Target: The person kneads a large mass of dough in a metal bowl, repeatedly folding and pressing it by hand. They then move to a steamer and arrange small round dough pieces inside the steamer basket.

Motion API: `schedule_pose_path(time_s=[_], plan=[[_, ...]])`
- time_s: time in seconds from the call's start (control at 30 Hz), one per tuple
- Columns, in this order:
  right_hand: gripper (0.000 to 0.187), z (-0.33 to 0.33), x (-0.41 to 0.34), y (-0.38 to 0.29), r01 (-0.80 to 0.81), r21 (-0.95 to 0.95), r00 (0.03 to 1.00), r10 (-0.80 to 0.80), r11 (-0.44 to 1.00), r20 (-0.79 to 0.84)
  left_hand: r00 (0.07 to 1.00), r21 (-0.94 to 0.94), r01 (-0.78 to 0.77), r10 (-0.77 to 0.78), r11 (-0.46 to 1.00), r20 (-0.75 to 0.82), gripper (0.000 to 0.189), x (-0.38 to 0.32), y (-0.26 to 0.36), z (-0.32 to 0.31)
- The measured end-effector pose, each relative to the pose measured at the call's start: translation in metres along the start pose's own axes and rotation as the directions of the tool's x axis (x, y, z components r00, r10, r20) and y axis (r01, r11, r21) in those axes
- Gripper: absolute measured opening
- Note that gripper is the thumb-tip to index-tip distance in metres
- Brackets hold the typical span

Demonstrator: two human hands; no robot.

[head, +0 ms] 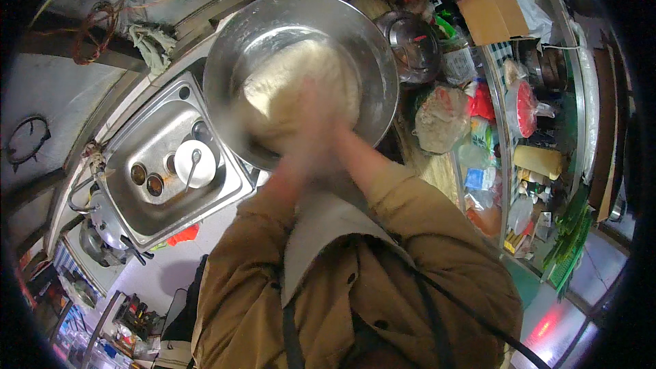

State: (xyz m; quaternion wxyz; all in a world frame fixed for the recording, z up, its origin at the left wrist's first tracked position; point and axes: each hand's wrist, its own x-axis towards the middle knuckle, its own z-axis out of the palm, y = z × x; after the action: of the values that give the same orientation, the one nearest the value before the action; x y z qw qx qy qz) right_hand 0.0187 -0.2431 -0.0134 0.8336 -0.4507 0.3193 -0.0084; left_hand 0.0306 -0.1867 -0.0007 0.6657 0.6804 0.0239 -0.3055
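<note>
A large mound of pale dough [302, 72] fills the bottom of a wide, deep stainless steel basin [382, 82]. Both of my hands reach over the near rim and come together on the near part of the dough. Motion blurs my left hand [298, 148] and my right hand [328, 125], so the fingers and any overlap between the hands cannot be made out. Flour or dough residue whitens the inner wall of the basin. Brown sleeves are pushed up from both wrists.
Left of the basin is a steel sink [154, 148] holding a white bowl [205, 171] with a spoon and several small round dishes. On the right stand a lidded pot [410, 46], a bag [442, 120] and shelves of packages. A cardboard box [494, 14] sits above them.
</note>
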Motion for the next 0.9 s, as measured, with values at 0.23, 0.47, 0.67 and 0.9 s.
schedule_pose_path(time_s=[0.23, 0.47, 0.67, 0.9], plan=[[0.064, -0.025, 0.056, 0.008, -0.016, -0.222, 0.999, 0.006, 0.975, -0.044, 0.989, -0.302, 0.133, -0.107, 0.944, 0.103, 0.080, 0.000, -0.003, -0.008], [0.066, -0.039, 0.038, -0.041, 0.041, -0.468, 0.991, -0.095, 0.883, -0.093, 0.893, 0.624, -0.421, 0.421, 0.659, 0.159, 0.096, 0.003, -0.021, -0.064], [0.061, 0.000, -0.024, -0.028, 0.013, -0.494, 0.998, 0.021, 0.869, 0.063, 0.762, 0.704, -0.631, 0.427, 0.325, 0.486, 0.069, 0.004, -0.045, -0.053], [0.063, -0.043, -0.036, -0.023, 0.334, -0.938, 0.930, -0.196, 0.092, 0.312, 0.880, 0.781, -0.472, 0.161, 0.409, 0.447, 0.030, -0.016, -0.004, -0.025]])
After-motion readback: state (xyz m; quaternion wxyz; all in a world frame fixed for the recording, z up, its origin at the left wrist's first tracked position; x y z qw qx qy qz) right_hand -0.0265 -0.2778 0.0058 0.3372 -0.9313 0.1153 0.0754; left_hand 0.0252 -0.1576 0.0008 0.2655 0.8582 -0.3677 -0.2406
